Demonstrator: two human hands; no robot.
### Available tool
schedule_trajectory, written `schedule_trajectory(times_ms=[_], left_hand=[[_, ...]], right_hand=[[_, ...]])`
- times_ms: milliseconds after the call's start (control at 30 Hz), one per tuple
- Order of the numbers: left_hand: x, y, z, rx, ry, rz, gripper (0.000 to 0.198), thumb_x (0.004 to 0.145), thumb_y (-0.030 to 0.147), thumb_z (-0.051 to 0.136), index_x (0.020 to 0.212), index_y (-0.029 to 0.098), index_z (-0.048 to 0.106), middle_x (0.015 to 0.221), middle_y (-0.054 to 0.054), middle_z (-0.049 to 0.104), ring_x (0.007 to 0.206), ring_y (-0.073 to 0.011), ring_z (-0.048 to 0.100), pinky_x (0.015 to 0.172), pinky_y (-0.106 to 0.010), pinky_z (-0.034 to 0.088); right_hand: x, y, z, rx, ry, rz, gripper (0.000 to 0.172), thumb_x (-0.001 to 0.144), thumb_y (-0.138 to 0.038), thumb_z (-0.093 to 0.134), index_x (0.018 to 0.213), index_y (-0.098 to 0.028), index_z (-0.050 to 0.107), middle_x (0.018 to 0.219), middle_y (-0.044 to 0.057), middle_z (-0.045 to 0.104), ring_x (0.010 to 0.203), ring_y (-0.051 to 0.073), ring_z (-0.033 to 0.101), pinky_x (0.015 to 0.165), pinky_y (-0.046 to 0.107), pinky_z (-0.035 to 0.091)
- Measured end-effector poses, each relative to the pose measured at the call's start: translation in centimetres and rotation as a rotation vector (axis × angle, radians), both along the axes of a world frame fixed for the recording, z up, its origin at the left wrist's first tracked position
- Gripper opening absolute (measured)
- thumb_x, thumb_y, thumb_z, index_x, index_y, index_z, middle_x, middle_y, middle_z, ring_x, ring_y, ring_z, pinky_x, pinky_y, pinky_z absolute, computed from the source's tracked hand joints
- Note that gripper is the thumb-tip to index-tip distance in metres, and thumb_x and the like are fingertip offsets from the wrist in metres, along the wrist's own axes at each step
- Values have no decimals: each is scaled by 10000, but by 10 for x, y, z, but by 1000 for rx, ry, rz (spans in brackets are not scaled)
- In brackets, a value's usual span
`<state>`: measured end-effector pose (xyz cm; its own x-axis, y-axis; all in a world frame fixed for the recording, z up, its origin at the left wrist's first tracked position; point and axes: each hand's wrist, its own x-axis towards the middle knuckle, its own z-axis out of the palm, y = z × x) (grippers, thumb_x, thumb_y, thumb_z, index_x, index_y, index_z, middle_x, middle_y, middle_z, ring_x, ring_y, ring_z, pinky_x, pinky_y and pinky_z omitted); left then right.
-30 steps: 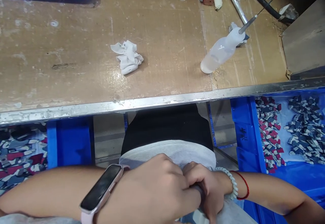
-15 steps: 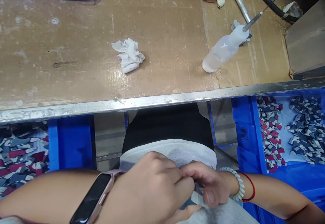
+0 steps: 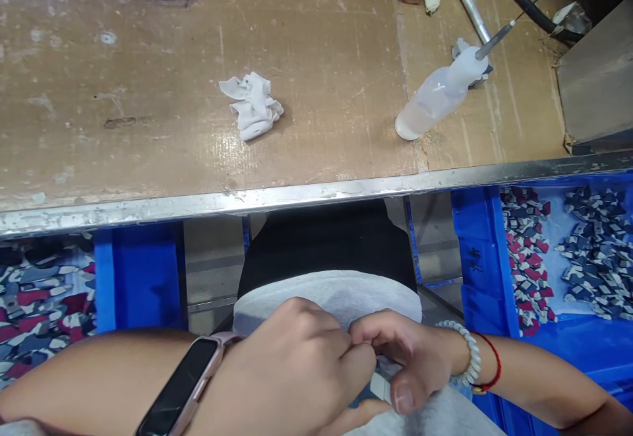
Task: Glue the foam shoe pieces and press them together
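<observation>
Low in the head view, over the light grey cloth on my lap, my two hands meet. My left hand (image 3: 301, 373) is closed, its thumb and curled fingers around a small flat blue-grey and white piece (image 3: 380, 386). Most of that piece is covered by my fingers. My right hand (image 3: 413, 353) is curled in from the other side, index fingertip against the left fingers and thumb beside the white part. What lies between the right fingers is hidden.
A crumpled white cloth (image 3: 254, 107) and a clear squeeze bottle (image 3: 432, 103) with a thin needle tip are on the bench (image 3: 316, 146). A metal-handled tool (image 3: 465, 0) lies behind. Blue trays (image 3: 482, 258) of small coloured pieces flank my lap, below the metal bench edge.
My right hand has shifted slightly right, its thumb lower and further from its index finger, leaving a wider gap. The left hand stays nearly still around the piece.
</observation>
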<state>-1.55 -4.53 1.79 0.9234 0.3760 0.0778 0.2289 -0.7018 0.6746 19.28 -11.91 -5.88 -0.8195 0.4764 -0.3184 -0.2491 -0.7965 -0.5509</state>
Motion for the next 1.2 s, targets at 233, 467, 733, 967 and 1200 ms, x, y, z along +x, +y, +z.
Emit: schedule_trajectory(times_ms=[233, 467, 733, 967, 1200], left_hand=[[1, 0, -4, -15, -9, -10, 566, 1113, 387, 173, 703, 190, 509, 551, 30, 496, 454, -153, 408, 478, -348, 318], [-1, 1, -3, 0, 18, -19, 538, 1114, 368, 189, 712, 192, 501, 564, 26, 510, 462, -153, 428, 475, -340, 304], [0, 13, -13, 282, -169, 145, 482, 1090, 257, 386, 641, 168, 536, 567, 10, 469, 512, -151, 424, 504, -331, 312], [-4, 20, -16, 380, -344, 187, 382, 1018, 172, 484, 653, 148, 594, 550, 0, 429, 507, -164, 370, 489, -360, 233], [-2, 20, -15, 348, -266, 245, 491, 1073, 348, 469, 635, 154, 579, 544, 11, 451, 518, -142, 405, 508, -321, 305]], right_hand=[[-3, -3, -2, -45, 54, -65, 637, 552, -444, 968, 995, -129, 637, 808, -33, 587, 700, 84, 507, 635, 204, 403], [-3, -1, -4, -11, 53, -28, 662, 561, -475, 958, 1018, -134, 621, 822, -26, 588, 705, 86, 523, 629, 199, 410], [-14, 17, 14, 241, -142, -309, 579, 651, -557, 897, 1005, -189, 622, 771, -28, 555, 645, 101, 439, 582, 215, 413], [-16, 38, 30, 415, -157, -432, 477, 693, -476, 888, 974, -169, 655, 737, -15, 582, 644, 105, 467, 585, 214, 427], [-12, 42, 26, 292, -138, -312, 570, 754, -644, 785, 955, -138, 614, 785, -12, 516, 644, 84, 436, 583, 209, 386]])
